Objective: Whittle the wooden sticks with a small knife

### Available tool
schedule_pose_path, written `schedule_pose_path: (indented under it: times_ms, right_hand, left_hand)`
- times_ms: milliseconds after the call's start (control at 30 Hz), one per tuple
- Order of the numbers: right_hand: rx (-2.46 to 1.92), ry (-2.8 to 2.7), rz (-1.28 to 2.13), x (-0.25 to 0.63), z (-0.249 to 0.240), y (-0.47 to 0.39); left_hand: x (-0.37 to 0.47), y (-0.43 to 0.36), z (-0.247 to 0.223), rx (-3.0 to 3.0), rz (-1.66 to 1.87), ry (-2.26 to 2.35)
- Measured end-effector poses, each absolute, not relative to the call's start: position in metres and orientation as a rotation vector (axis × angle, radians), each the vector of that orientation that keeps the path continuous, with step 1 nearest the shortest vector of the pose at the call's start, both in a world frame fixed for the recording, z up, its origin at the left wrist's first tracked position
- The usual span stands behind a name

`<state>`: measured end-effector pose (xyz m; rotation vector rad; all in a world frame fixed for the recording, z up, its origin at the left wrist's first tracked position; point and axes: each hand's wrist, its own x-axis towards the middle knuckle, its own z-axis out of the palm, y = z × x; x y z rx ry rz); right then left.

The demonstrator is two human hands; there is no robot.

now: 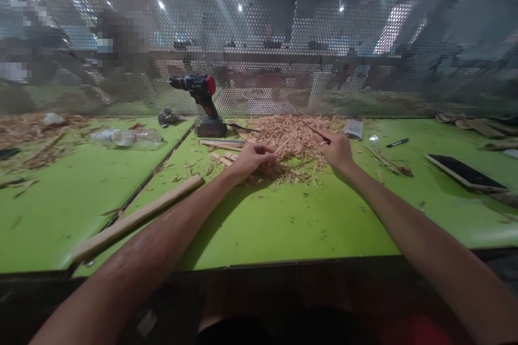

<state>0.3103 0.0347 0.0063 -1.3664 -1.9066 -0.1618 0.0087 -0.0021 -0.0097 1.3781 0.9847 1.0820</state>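
Note:
My left hand (254,159) is closed on a thin pale wooden strip (284,143) that points up and to the right over a heap of wood shavings (297,132). To the right, my right hand (335,146) is closed round a slim dark-bladed tool (309,127), whose tip points up and left above the heap. The tool and the strip are apart. Short wooden sticks (220,159) lie just left of my left hand on the green table (283,226).
A black and red cordless drill (204,99) stands behind my left hand. A long wooden bar (137,218) and a plastic bottle (127,138) lie left. A phone (465,171), a pen (397,142) and a small packet (354,129) lie right. Perforated screen (275,38) behind.

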Motion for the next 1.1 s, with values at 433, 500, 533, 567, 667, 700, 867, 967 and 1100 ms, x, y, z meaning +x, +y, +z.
schedule_pose_path:
  times_ms: [433, 500, 533, 567, 667, 700, 867, 967, 1100]
  right_hand:
    - [-1.167, -2.190, 0.148, 0.273, 0.010, 0.006]
    - [-1.120, -2.205, 0.156, 0.270, 0.009, 0.003]
    - [-1.098, -2.217, 0.157, 0.268, 0.009, 0.001]
    - [-1.079, -2.232, 0.156, 0.267, 0.009, 0.000]
    - [-1.062, -2.270, 0.116, 0.266, 0.009, -0.002]
    - [-1.066, -2.283, 0.094, 0.266, 0.009, -0.002]
    - [-1.086, -2.340, 0.059, 0.265, 0.009, 0.002]
    - [-1.069, -2.377, 0.070, 0.263, 0.009, 0.002]
    - [-1.081, -2.405, 0.033, 0.259, 0.008, -0.003]
  left_hand:
    - [0.006, 0.001, -0.011, 1.423, 1.133, 0.914]
    - [0.006, 0.000, -0.011, 1.415, 1.120, 0.910]
    - [0.006, 0.001, -0.011, 1.411, 1.114, 0.910]
    - [0.007, 0.001, -0.011, 1.410, 1.110, 0.911]
    - [0.006, 0.002, -0.013, 1.417, 1.099, 0.911]
    - [0.006, 0.002, -0.013, 1.422, 1.091, 0.905]
    - [0.004, 0.001, -0.012, 1.464, 1.095, 0.904]
    - [0.004, 0.000, -0.011, 1.482, 1.091, 0.893]
    - [0.005, 0.000, -0.012, 1.503, 1.078, 0.873]
